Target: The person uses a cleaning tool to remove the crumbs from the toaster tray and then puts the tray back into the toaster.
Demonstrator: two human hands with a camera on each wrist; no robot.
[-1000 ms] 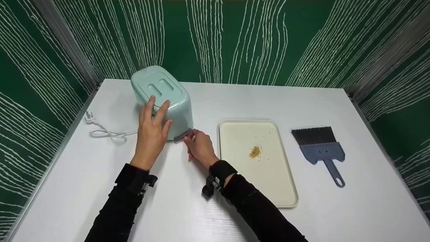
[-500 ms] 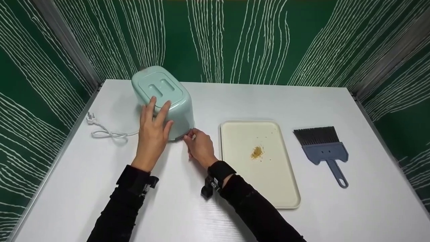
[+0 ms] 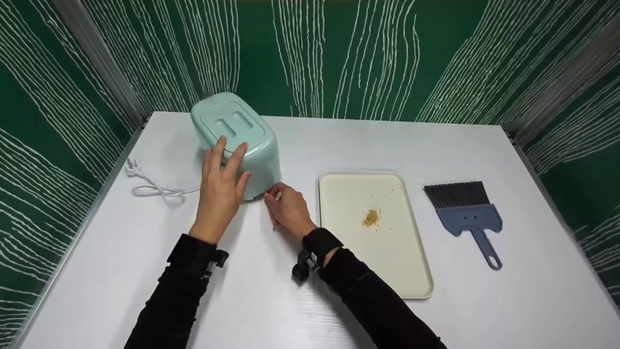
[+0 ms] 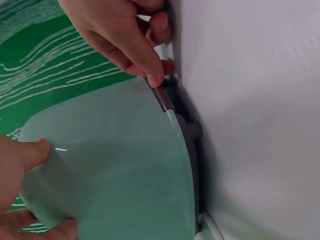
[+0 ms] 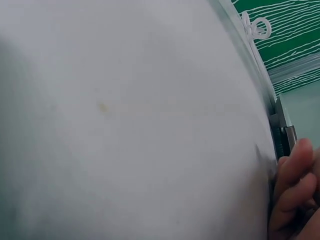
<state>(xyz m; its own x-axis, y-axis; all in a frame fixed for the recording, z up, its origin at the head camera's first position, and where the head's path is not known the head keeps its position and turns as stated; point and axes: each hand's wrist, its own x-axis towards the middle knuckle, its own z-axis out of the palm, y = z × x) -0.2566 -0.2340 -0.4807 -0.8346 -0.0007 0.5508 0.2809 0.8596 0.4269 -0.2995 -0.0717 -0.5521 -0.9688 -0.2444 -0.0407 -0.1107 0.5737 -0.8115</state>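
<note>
A mint-green toaster [image 3: 264,167] stands at the table's left, its top panel bearing two recessed slots. My left hand [image 3: 218,196] rests on its near upper edge with fingers spread, steadying nothing else; fingertips lie on the top and the thumb on the side. At the toaster's lower right end, my right hand [image 3: 289,208] pinches the edge of a crumb tray. The left wrist view shows that dark crumb tray [image 4: 162,99] almost level with the base, a fingertip against its edge. Most of the tray is hidden inside the toaster.
A cream rectangular tray [image 3: 378,261] with a small heap of crumbs [image 3: 371,218] lies right of my right hand. Farther right is a blue-grey hand brush [image 3: 469,218] with dark bristles. A white cord and plug [image 3: 155,186] lie left of the toaster. Green walls surround the table.
The grey crumb tray has slid into the toaster's base, pushed by my right hand; its protruding ribbed part no longer shows. My left hand has stayed on the toaster.
</note>
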